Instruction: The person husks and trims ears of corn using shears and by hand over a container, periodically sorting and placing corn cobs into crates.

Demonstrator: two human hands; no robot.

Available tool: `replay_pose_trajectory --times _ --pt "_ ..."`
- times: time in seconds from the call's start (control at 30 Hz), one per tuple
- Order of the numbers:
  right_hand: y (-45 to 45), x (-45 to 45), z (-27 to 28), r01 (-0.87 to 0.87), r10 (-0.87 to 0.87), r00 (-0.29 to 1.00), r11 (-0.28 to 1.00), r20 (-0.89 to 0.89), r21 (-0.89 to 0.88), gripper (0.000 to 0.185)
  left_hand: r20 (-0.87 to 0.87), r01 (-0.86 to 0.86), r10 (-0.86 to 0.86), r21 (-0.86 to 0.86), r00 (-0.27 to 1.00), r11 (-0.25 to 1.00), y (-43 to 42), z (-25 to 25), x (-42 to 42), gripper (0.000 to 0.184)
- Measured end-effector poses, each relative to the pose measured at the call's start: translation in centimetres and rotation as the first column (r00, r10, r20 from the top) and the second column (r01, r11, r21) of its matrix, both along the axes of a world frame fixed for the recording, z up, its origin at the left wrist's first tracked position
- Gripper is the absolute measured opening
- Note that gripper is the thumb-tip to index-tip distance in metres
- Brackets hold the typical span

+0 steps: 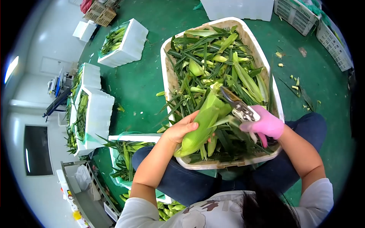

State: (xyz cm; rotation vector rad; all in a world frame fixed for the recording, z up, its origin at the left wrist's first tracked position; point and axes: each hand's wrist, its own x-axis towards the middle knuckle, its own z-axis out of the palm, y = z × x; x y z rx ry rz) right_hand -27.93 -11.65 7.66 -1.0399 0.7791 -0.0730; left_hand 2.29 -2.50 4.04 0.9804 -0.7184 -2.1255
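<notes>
My bare left hand point(185, 128) is closed around a green ear of corn point(201, 129) in its husk, tilted with its stalk end up and to the right. My right hand point(264, 123), in a pink glove, grips pruning shears point(240, 107). Their blades point up and left, close to the stalk end; whether they touch it I cannot tell. Both hands are over the near part of a large white tub point(166, 72) holding cut husks and leaves point(197, 68).
White foam boxes point(131, 41) of corn stand at the left, another box point(114, 152) beside my left knee. Plastic crates point(294, 17) are at the upper right. Scraps point(294, 87) lie on the green floor point(133, 91). Husked-looking ears point(167, 209) lie below my left arm.
</notes>
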Motion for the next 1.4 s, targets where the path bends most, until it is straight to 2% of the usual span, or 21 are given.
replay_pose_trajectory --times 0.13,0.27,0.33,0.4,0.43,0.47,0.53,0.6,0.67,0.7,0.73,0.8,0.87,0.93,1.0,1.07,1.1,1.13,1.27,1.33,1.4 --pt "0.4 -1.2 -3.1 -0.134 0.112 0.934 0.99 0.339 0.044 0.054 0.056 0.021 -0.014 -0.122 0.998 0.992 -0.3 -2.1 2.4 0.101" --pt "0.7 -1.0 -0.7 -0.271 0.274 0.94 0.962 0.203 -0.045 0.067 -0.025 0.049 -0.05 -0.026 0.998 0.998 -0.6 -2.9 1.5 0.085" --pt "1.2 -0.8 -1.5 -0.195 0.235 0.952 0.959 0.197 -0.204 0.068 -0.058 0.084 -0.081 0.047 0.995 0.995 -0.6 -3.1 0.7 0.079" --pt "1.3 -0.6 -2.2 -0.153 0.22 0.948 0.949 0.229 -0.276 0.062 -0.104 0.136 -0.121 0.151 0.987 0.979 -0.4 -3.9 0.5 0.076" --pt "1.2 -0.5 -2.3 -0.129 0.22 0.945 0.929 0.24 -0.346 0.057 -0.066 0.096 -0.086 0.164 0.994 0.982 0.6 -6.5 1.3 0.077" --pt "1.1 -0.5 -2.3 -0.117 0.21 0.954 0.917 0.213 -0.381 0.047 -0.193 0.119 -0.076 0.224 0.978 0.967 0.6 -5.8 0.6 0.078" --pt "1.7 -0.3 -2.3 0.003 0.027 0.984 0.985 0.174 -0.171 0.042 -0.432 0.173 -0.017 0.325 0.902 0.93 0.0 -3.6 -1.1 0.079" --pt "2.2 0.3 -2.2 0.311 -0.308 0.918 0.95 0.249 0.025 0.032 -0.406 0.145 -0.049 0.207 0.912 0.968 -1.1 -2.5 -1.9 0.08" --pt "0.7 -0.3 -3.1 0.443 -0.431 0.841 0.896 0.328 0.04 0.03 -0.116 -0.091 0.1 0.081 0.988 0.993 -1.2 -3.3 -1.4 0.079" --pt "-0.1 -0.6 -3.4 0.456 -0.475 0.795 0.878 0.377 0.143 0.031 0.026 -0.192 0.192 -0.009 0.981 0.981 -1.4 -3.8 -0.9 0.078" --pt "-0.7 -0.9 -3.5 0.458 -0.52 0.745 0.854 0.418 0.247 0.032 0.044 -0.277 0.279 -0.051 0.959 0.96 -1.9 -4.2 0.0 0.07" --pt "-0.9 -1.1 -2.2 0.369 -0.419 0.736 0.907 0.531 0.203 0.052 0.199 -0.469 0.487 -0.132 0.85 0.873 -2.8 -2.8 0.9 0.059" --pt "0.4 -0.7 -1.2 0.257 -0.315 0.738 0.949 0.597 0.184 0.062 0.15 -0.649 0.673 -0.183 0.724 0.739 -4.0 -2.4 2.1 0.05" --pt "2.1 0.4 -1.9 -0.015 -0.17 0.713 0.966 0.68 0.257 0.071 0.131 -0.789 0.804 -0.158 0.579 0.594 -4.6 -1.5 2.9 0.046" --pt "4.1 1.1 -0.1 -0.056 -0.045 0.913 0.971 0.406 0.231 0.061 0.064 -0.841 0.871 -0.237 0.487 0.487 -4.8 -1.5 3.1 0.045" --pt "5.8 2.6 -2.7 -0.1 0.045 0.976 0.961 0.213 0.257 0.057 0.01 -0.878 0.889 -0.149 0.458 0.454 -4.5 -1.1 2.3 0.045" --pt "6.8 3.3 -3.4 -0.06 -0.004 0.978 0.953 0.209 0.298 0.051 -0.02 -0.892 0.896 -0.102 0.444 0.44 -4.2 -0.9 2.0 0.045" --pt "6.9 3.9 -4.6 -0.109 0.087 0.99 0.971 0.107 0.214 0.055 -0.051 -0.888 0.888 -0.083 0.458 0.453 -4.0 -0.9 1.8 0.045" --pt "7.3 6.0 -5.7 0.065 -0.104 0.98 0.973 0.169 0.221 0.058 -0.156 -0.865 0.852 -0.037 0.499 0.5 -3.1 -1.9 -0.4 0.044" --pt "6.4 6.2 -4.2 0.178 -0.215 0.962 0.961 0.169 0.212 0.063 -0.14 -0.892 0.881 -0.064 0.453 0.448 -2.6 -1.9 -2.4 0.044" --pt "5.4 6.4 -3.8 0.235 -0.296 0.946 0.906 0.132 0.353 0.052 -0.135 -0.918 0.91 -0.131 0.391 0.375 -2.5 -2.0 -3.6 0.043"
